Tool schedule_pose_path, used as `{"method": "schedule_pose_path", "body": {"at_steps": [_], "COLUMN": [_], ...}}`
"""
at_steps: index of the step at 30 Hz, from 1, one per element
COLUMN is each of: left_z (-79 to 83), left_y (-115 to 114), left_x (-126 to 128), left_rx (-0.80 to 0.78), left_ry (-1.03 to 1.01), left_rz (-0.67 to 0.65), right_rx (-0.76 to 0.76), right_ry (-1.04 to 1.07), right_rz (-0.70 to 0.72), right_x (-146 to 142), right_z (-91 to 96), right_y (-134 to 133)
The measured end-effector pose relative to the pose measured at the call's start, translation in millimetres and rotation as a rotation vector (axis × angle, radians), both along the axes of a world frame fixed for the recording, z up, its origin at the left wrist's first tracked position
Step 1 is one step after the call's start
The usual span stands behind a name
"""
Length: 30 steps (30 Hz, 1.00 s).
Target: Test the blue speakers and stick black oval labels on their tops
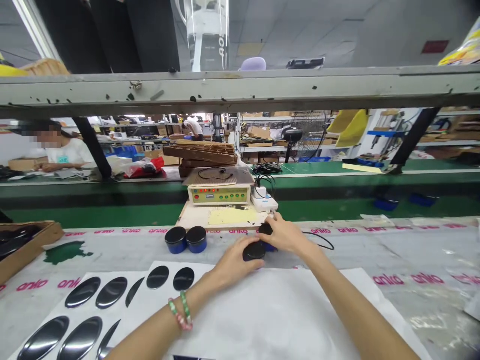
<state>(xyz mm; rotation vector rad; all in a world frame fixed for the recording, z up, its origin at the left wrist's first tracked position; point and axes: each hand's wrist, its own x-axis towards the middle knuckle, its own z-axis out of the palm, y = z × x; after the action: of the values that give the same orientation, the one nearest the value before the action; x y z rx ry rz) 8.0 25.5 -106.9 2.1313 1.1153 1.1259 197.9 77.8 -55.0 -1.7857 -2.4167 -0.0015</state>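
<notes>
My left hand is closed around a small round blue cylinder with a black top, its thumb and fingers on the sides. Just behind it and to the right, my right hand grips a second black-topped blue cylinder, partly hidden by the fingers. Two more such cylinders, a left one and a right one, stand side by side to the left. Below my hands lies a white sheet, with glossy black discs on its left part.
A control box with lit red digits stands behind, beside a white power adapter. A cardboard box sits at the left. Beyond runs a green conveyor carrying blue pieces; a shelf beam crosses overhead. A person sits across at left.
</notes>
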Motion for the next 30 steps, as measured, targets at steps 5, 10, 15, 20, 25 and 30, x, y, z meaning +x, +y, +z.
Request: {"method": "schedule_pose_path", "body": {"at_steps": [5,10,15,20,25,30], "left_z": [-6.7,-11.5,-14.3,9.1,33.2,34.9], "left_y": [9.2,12.0,7.9,-19.0,-36.8,-36.5], "left_x": [-15.8,-37.3,-39.2,-27.2,-21.3,-21.3], "left_rx": [-0.027,-0.057,-0.063,-0.004,0.23,0.319], "left_ry": [-0.017,0.02,-0.004,-0.026,-0.019,0.088], "left_rz": [0.142,0.1,0.172,0.105,0.1,0.126], "right_rx": [-0.013,0.014,-0.007,-0.109,-0.213,-0.229], "right_ry": [0.043,0.194,0.457,0.806,1.037,1.119], "right_rz": [0.023,0.044,0.115,0.403,0.483,0.425], "right_x": [-4.1,-5.7,-1.0,-16.0,-29.1,-29.5], "right_z": [-10.9,-26.3,-25.4,-10.6,-5.0,-11.9], "right_y": [-5.9,-11.6,-8.7,-32.9,-55.4,-51.4]}}
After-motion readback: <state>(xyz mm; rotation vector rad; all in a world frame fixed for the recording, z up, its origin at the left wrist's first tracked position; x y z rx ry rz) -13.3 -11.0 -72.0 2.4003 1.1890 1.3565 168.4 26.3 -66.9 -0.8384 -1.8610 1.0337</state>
